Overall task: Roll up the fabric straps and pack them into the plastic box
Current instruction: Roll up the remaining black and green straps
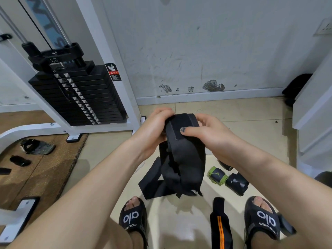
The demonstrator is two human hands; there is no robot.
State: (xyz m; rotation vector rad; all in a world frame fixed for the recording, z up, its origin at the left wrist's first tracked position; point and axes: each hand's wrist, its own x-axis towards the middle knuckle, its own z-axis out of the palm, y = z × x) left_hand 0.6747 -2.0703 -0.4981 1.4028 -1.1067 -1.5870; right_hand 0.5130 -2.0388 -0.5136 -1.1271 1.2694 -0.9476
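L hand (152,128) & R hand (206,131) both grip black fabric strap (183,155) mid-air, tail hanging to floor (179,221).

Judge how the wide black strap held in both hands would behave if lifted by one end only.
The black strap probably flops: below the left hand and right hand it hangs in limp folds. It looks light, since fingertips alone hold it. The started roll would likely unwind if released.
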